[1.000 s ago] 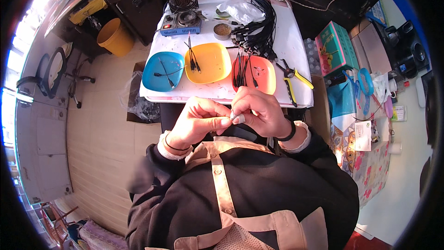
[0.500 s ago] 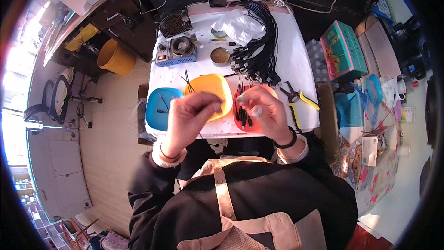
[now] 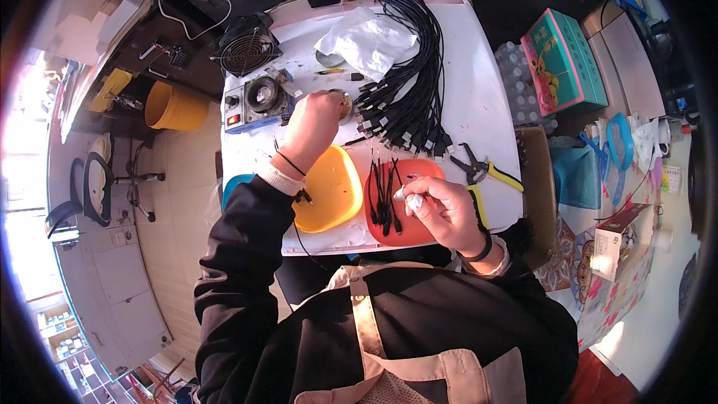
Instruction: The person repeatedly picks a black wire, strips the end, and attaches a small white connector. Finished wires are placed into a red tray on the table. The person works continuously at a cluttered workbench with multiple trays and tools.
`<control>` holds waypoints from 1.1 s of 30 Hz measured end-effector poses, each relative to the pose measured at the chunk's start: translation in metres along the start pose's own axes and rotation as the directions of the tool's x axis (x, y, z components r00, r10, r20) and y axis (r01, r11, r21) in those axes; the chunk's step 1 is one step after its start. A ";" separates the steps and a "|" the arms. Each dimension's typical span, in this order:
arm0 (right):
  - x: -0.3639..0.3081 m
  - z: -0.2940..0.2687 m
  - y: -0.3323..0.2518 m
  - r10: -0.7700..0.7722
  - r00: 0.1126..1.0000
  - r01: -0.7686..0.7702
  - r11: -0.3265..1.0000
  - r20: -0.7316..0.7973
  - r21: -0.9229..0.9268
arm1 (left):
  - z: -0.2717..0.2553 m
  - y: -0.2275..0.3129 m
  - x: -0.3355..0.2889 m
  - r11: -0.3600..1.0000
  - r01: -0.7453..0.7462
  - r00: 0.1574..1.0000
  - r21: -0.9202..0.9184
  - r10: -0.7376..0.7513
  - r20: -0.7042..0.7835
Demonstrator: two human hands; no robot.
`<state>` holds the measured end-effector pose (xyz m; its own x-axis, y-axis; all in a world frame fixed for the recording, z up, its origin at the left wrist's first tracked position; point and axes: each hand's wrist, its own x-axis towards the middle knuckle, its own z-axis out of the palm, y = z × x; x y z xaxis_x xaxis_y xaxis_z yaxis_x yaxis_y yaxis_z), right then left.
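My left hand (image 3: pixel 313 129) reaches to the small round tin (image 3: pixel 345 105), fingers together at its rim; the back of the hand hides what they hold, if anything. A thin black cable (image 3: pixel 298 233) runs down below my left wrist past the table edge. Above the red tray (image 3: pixel 400 235) my right hand (image 3: pixel 446 213) is closed, thumb against fingers, with white wrapping on the fingertips. Whatever it pinches is too small to make out. Several short black cables (image 3: pixel 384 196) with bare wire ends lie in the red tray, left of this hand. The yellow tray (image 3: pixel 340 179) sits between the hands.
A large bundle of black USB cables (image 3: pixel 419 97) spreads over the back of the white table. Left of the tin stands a blue solder pot (image 3: pixel 258 105), with a fan (image 3: pixel 243 52) behind. Yellow-handled pliers (image 3: pixel 486 168) lie at right. My left sleeve partly covers a blue tray (image 3: pixel 233 188).
My left hand has moved away from above the yellow tray, forward to the small tin. My right hand has come slightly nearer and stays closed above the red tray. The view has shifted.
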<state>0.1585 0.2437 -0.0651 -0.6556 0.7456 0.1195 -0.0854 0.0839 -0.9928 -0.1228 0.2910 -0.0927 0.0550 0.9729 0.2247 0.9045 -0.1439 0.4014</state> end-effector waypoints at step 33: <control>-0.008 0.021 -0.008 0.058 0.994 -0.050 0.995 0.089 -0.090 | -0.101 -0.081 -0.030 0.942 0.129 0.988 0.311 -0.096 -0.118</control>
<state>0.1484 0.2231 -0.0575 -0.7235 0.6875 0.0622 0.0154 0.1061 -0.9942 -0.2401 0.2557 -0.0425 -0.0826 0.9539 0.2885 0.9903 0.0462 0.1307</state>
